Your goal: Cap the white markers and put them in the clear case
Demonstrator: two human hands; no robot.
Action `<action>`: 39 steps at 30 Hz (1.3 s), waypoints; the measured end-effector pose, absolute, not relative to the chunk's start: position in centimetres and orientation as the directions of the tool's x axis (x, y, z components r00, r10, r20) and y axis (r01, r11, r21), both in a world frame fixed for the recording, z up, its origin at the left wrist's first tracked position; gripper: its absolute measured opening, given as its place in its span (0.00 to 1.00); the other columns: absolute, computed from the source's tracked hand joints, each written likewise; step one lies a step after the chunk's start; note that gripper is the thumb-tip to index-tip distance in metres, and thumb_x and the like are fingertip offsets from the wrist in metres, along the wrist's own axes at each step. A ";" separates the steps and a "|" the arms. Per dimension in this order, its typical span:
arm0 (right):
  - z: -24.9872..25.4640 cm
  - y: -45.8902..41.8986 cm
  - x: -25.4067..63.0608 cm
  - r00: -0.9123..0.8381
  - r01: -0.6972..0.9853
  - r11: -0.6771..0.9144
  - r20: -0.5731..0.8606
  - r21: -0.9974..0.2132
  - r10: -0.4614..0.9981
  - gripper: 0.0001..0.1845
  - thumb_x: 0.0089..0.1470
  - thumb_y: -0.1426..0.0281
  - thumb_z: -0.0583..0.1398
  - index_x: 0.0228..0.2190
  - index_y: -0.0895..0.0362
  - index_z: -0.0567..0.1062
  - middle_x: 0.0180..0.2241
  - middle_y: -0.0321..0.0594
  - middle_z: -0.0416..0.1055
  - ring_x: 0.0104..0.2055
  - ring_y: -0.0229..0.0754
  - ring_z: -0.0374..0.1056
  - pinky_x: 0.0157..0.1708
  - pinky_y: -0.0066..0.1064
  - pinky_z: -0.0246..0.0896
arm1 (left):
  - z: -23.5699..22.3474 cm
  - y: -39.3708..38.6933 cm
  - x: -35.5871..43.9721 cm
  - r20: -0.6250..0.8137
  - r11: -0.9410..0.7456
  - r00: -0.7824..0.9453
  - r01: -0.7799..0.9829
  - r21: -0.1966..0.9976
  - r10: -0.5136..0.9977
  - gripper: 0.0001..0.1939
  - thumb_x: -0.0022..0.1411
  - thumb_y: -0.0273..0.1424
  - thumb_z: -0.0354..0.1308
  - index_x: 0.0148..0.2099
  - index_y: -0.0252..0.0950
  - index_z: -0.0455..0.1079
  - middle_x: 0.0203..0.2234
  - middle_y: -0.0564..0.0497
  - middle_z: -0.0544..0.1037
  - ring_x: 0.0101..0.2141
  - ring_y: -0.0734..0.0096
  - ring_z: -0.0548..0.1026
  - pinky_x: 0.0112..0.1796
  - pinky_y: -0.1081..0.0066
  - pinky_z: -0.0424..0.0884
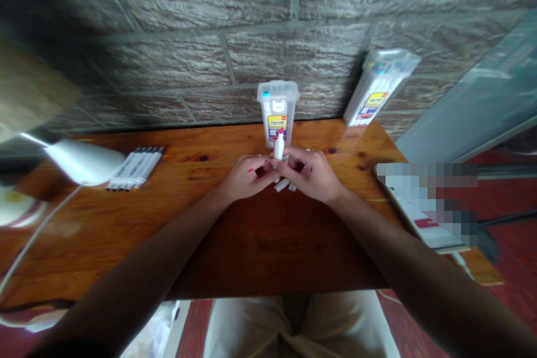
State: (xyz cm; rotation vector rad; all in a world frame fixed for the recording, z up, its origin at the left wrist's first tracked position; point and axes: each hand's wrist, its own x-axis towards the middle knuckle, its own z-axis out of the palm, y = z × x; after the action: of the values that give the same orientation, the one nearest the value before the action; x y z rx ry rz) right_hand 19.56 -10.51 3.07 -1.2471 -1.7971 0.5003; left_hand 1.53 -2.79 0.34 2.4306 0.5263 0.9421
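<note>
The bare left hand [247,178] and right hand [315,176] pinch a smooth white cylindrical marker with a red tip [279,146] upright between their fingertips. Just beyond the fingers stands a clear, boxy plastic case [286,106]; loose pale marker pieces [283,184] lie just below them.

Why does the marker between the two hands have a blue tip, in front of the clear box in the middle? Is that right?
Not quite: the head view shows that the marker's tip is red. It is between the left hand and right hand, in front of the clear box.
</note>
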 end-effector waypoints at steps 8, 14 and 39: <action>3.0 -10.5 19.6 -0.092 0.563 0.404 0.432 -0.721 0.897 0.18 0.62 0.56 0.59 0.35 0.58 0.77 0.18 0.28 0.59 0.21 0.32 0.54 0.23 0.25 0.50 | 0.3 -2.8 1.8 0.531 -0.777 0.678 0.095 0.623 0.509 0.16 0.65 0.37 0.61 0.29 0.33 0.69 0.21 0.53 0.72 0.21 0.79 0.67 0.22 0.77 0.62; 2.9 -10.6 19.5 -0.077 0.582 0.392 0.432 -0.712 0.899 0.19 0.62 0.55 0.59 0.34 0.58 0.78 0.18 0.28 0.59 0.20 0.31 0.54 0.23 0.26 0.51 | 0.1 -2.8 1.7 0.489 -0.740 0.670 0.137 0.658 0.558 0.15 0.64 0.38 0.62 0.28 0.34 0.69 0.20 0.54 0.72 0.20 0.79 0.66 0.22 0.77 0.61; 1.8 -8.4 24.0 0.007 0.887 0.145 0.326 -0.439 0.945 0.08 0.54 0.70 0.62 0.35 0.55 0.82 0.32 0.40 0.81 0.29 0.41 0.73 0.34 0.31 0.67 | -0.4 -2.6 1.8 0.349 -0.529 0.614 0.135 0.838 0.709 0.15 0.62 0.41 0.64 0.39 0.32 0.76 0.24 0.51 0.80 0.22 0.75 0.73 0.24 0.77 0.67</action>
State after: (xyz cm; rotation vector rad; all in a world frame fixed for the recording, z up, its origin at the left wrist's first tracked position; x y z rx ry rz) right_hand 24.05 -8.43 1.82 -1.7474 -1.8830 0.1403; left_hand 1.84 -2.59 -0.41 2.0176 0.6639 0.8872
